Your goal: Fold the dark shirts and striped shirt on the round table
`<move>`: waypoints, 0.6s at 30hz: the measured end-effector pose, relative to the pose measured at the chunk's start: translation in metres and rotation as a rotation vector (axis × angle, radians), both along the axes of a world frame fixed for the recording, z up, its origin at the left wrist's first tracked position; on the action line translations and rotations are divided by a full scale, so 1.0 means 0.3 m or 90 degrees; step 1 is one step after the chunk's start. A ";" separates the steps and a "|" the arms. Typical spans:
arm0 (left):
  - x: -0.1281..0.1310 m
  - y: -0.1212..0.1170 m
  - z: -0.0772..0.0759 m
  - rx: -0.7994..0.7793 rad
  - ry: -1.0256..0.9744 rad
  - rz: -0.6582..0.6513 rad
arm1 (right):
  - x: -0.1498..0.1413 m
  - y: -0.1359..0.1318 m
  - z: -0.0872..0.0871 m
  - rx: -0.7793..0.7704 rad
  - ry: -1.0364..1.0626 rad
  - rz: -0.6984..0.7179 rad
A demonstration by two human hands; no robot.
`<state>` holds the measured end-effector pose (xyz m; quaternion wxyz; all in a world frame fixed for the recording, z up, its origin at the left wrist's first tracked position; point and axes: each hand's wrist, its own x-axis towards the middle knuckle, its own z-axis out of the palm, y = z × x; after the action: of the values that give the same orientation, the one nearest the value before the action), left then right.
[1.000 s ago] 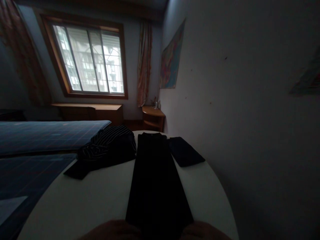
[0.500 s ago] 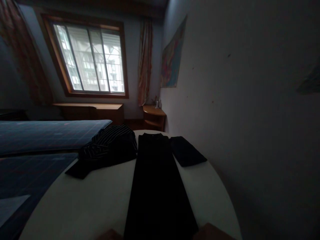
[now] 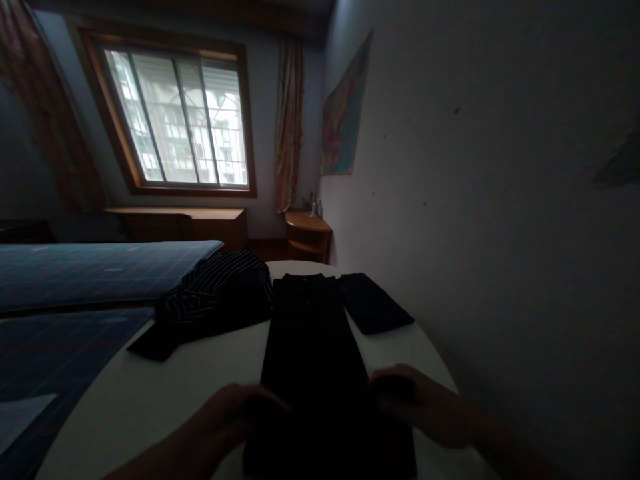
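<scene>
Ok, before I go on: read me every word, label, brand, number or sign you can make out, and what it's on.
No text can be read anywhere.
Black garment: tiny pale mark inside the collar, too small to read.
Map-like poster on the wall: any lettering is too blurred.
Second poster at the right edge: too dark.
Small containers on the corner shelf: too small.

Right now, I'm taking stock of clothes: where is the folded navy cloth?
In the head view, the folded navy cloth lies on the white table towards its far right edge, just right of the black garment.
</scene>
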<state>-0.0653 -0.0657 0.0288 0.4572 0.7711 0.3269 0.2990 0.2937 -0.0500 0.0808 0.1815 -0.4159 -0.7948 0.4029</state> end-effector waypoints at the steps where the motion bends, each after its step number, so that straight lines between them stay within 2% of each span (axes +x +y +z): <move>1: 0.013 0.033 0.028 -0.019 -0.043 0.050 | -0.002 0.039 0.007 0.004 0.045 -0.041; 4: 0.057 0.151 0.085 -0.074 -0.169 0.162 | -0.020 0.177 -0.001 -0.009 0.172 -0.124; 6: 0.081 0.238 0.083 -0.116 -0.219 0.218 | -0.038 0.277 -0.031 -0.004 0.223 -0.176; 8: 0.097 0.323 0.046 -0.148 -0.261 0.260 | -0.056 0.373 -0.079 -0.015 0.238 -0.205; 10: 0.107 0.393 -0.013 -0.178 -0.277 0.291 | -0.073 0.452 -0.135 -0.020 0.239 -0.223; 13: 0.118 0.459 -0.097 -0.212 -0.268 0.326 | -0.092 0.526 -0.202 0.007 0.219 -0.210; 15: 0.122 0.483 -0.128 -0.214 -0.266 0.333 | -0.100 0.548 -0.217 0.002 0.222 -0.190; 18: 0.120 0.513 -0.133 -0.188 -0.286 0.344 | -0.108 0.565 -0.206 -0.022 0.260 -0.181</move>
<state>-0.0293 0.0883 -0.0111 0.5284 0.4981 0.4497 0.5200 0.2614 0.1196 0.0191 0.3859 -0.4364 -0.6684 0.4625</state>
